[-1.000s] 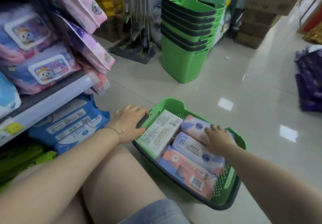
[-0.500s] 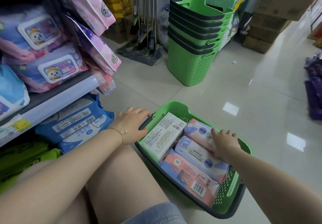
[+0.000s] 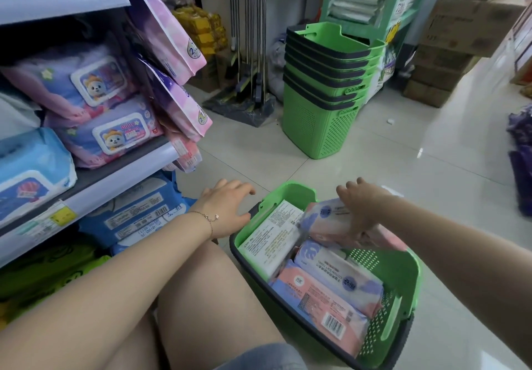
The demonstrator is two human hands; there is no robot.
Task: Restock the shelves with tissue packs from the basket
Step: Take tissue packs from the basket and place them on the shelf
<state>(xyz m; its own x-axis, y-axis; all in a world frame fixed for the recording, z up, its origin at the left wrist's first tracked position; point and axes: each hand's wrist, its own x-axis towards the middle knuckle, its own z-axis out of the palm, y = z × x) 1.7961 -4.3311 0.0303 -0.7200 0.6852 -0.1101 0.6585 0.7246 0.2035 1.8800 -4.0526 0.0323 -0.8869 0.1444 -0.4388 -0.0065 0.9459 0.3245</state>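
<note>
A green basket (image 3: 400,277) stands on the floor by my knee, holding several tissue packs. My right hand (image 3: 362,208) grips a pink and purple tissue pack (image 3: 325,220) at the basket's far end, tilted up above the others. A white pack (image 3: 273,240) lies along the left side. A purple and white pack (image 3: 339,277) and a pink pack (image 3: 322,309) lie nearer me. My left hand (image 3: 227,208) hovers with loose fingers over the basket's left rim, holding nothing. The shelf (image 3: 115,185) is at my left.
Baby wipes packs (image 3: 109,133) fill the shelf, blue packs (image 3: 138,214) sit below it, and pink packs (image 3: 172,38) hang at the shelf end. A stack of green baskets (image 3: 325,93) stands on the tiled floor ahead, with mops (image 3: 247,53) and cardboard boxes (image 3: 449,53) behind.
My right hand has closed on the far pink and purple pack and lifted its end up out of the basket. My left hand has come slightly off the basket rim.
</note>
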